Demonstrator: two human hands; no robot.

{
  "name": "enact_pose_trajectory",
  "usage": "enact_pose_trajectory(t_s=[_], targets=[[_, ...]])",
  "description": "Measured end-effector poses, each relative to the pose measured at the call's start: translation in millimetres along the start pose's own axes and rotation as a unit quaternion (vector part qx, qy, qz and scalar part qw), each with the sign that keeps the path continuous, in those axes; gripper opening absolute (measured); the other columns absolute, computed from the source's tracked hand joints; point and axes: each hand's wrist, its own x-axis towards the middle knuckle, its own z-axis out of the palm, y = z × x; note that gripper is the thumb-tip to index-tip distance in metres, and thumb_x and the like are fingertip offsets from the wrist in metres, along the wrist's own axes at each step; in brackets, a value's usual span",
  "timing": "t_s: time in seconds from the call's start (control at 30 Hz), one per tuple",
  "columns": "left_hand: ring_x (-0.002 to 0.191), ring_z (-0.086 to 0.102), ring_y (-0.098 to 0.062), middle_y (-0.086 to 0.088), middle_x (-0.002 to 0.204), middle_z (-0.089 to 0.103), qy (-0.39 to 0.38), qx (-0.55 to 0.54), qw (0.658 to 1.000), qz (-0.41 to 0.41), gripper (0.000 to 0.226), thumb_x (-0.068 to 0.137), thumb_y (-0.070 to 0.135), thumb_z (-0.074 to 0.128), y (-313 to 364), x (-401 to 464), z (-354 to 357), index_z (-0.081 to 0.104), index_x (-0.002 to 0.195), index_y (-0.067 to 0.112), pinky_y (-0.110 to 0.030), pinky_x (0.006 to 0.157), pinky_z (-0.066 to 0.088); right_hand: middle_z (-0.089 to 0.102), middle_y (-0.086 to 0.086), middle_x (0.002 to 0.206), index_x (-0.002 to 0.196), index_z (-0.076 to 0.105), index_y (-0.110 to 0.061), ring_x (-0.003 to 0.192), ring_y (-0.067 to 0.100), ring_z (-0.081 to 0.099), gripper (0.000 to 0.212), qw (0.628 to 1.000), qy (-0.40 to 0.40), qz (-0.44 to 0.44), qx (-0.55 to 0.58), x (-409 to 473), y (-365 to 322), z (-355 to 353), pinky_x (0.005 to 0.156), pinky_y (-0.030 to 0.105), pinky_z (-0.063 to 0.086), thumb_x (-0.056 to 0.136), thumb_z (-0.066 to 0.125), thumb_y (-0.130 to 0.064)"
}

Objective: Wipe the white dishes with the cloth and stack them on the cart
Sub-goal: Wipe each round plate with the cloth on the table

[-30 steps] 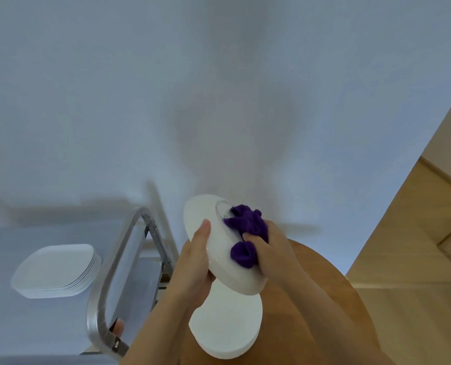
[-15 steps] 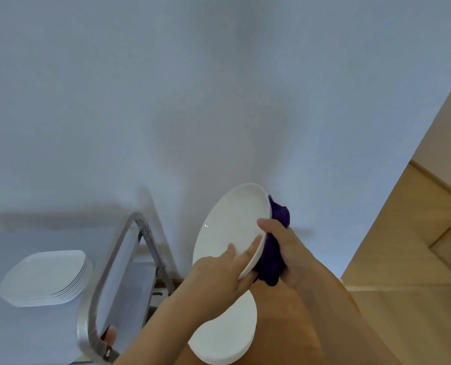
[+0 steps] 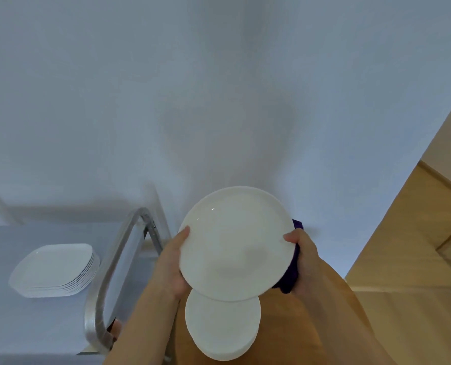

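Observation:
I hold a round white plate (image 3: 234, 241) in front of me, its upper face turned toward the camera. My left hand (image 3: 173, 264) grips its left rim, thumb on top. My right hand (image 3: 304, 262) grips the right rim together with the purple cloth (image 3: 292, 275), which lies mostly hidden behind the plate. Below it, a stack of round white plates (image 3: 223, 327) sits on the round wooden table (image 3: 306, 325). To the left, a stack of squarish white dishes (image 3: 55, 270) rests on the grey cart (image 3: 21, 325).
The cart's metal handle (image 3: 105, 275) loops up between the cart top and the table. A white wall fills the background. Wooden flooring (image 3: 408, 248) shows at the right.
The plate has turned from edge-on and tilted to face the camera. The cloth moved from the plate's front to behind it. My left hand shifted to the left rim.

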Motion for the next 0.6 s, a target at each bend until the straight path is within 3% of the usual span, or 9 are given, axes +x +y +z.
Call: enact_pose_trajectory(t_s=[0.1,0.2,0.3,0.4,0.43,0.5,0.53,0.6], targets=[[0.101,0.064,-0.037,-0.017,0.105,0.072,-0.012,-0.046,0.999,0.022,0.033,0.1,0.034,0.042,-8.2,1.7,-9.4,0.062,0.114,0.012,-0.053,0.083,0.048,0.072,0.009,0.083,0.1,0.062,-0.014,0.073,0.028,0.068,0.048,0.99,0.101,-0.021,-0.096,2.4,-9.8,-5.1,0.059,0.033,0.051,0.067,0.072,-0.047],[0.097,0.066,-0.033,-0.014,0.1,0.074,-0.003,-0.035,0.998,0.059,0.035,0.099,0.038,0.041,-13.2,2.1,-9.5,0.064,0.109,0.014,-0.051,0.082,0.049,0.067,0.003,0.083,0.099,0.059,-0.017,0.08,0.024,0.064,0.042,0.926,0.246,-0.22,-0.182,11.9,-16.2,-12.9,0.064,0.032,0.047,0.079,0.061,-0.054],[0.1,0.068,-0.031,-0.011,0.107,0.073,0.019,0.023,0.997,0.073,0.038,0.097,0.043,0.044,-22.3,1.7,-5.5,0.063,0.116,0.017,-0.047,0.081,0.053,0.065,0.003,0.083,0.097,0.056,-0.022,0.082,0.026,0.064,0.039,0.9,0.225,-0.323,-0.189,16.7,-9.5,7.0,0.072,0.04,0.05,0.076,0.057,-0.054],[0.096,0.07,-0.028,-0.012,0.107,0.073,-0.009,0.062,0.995,0.073,0.042,0.095,0.047,0.044,-36.3,-3.1,8.3,0.062,0.119,0.016,-0.04,0.071,0.057,0.061,0.002,0.097,0.101,0.054,-0.016,0.089,0.021,0.059,0.037,0.847,0.202,-0.363,-0.333,27.0,11.1,34.8,0.086,0.045,0.048,0.078,0.054,-0.046],[0.096,0.07,-0.028,-0.013,0.107,0.072,-0.015,0.075,0.994,0.079,0.044,0.094,0.048,0.045,-40.2,-3.4,13.2,0.062,0.119,0.016,-0.039,0.069,0.058,0.059,0.001,0.108,0.106,0.055,-0.017,0.098,0.019,0.057,0.035,0.825,0.187,-0.384,-0.369,30.2,20.7,43.8,0.092,0.042,0.045,0.081,0.054,-0.04],[0.102,0.069,-0.027,-0.012,0.109,0.072,-0.013,0.117,0.987,0.113,0.048,0.09,0.051,0.047,-45.5,-0.6,18.6,0.063,0.12,0.017,-0.037,0.076,0.057,0.054,-0.005,0.121,0.12,0.055,-0.017,0.108,0.011,0.049,0.044,0.802,0.139,-0.413,-0.408,30.7,38.2,61.0,0.098,0.021,0.037,0.082,0.05,-0.039],[0.104,0.068,-0.025,-0.01,0.11,0.072,-0.009,0.126,0.984,0.128,0.049,0.088,0.051,0.048,-45.6,0.8,19.6,0.064,0.12,0.018,-0.036,0.08,0.056,0.054,-0.01,0.12,0.123,0.053,-0.019,0.105,0.006,0.048,0.046,0.791,0.121,-0.419,-0.429,28.4,46.0,68.0,0.093,0.009,0.033,0.082,0.048,-0.041],[0.102,0.069,-0.022,-0.009,0.108,0.072,-0.001,0.098,0.986,0.133,0.046,0.089,0.049,0.048,-41.4,1.4,17.6,0.066,0.116,0.017,-0.03,0.077,0.056,0.055,-0.013,0.116,0.123,0.052,-0.025,0.099,0.002,0.048,0.042,0.768,0.081,-0.423,-0.475,21.1,61.1,73.5,0.085,0.005,0.034,0.084,0.045,-0.041]])
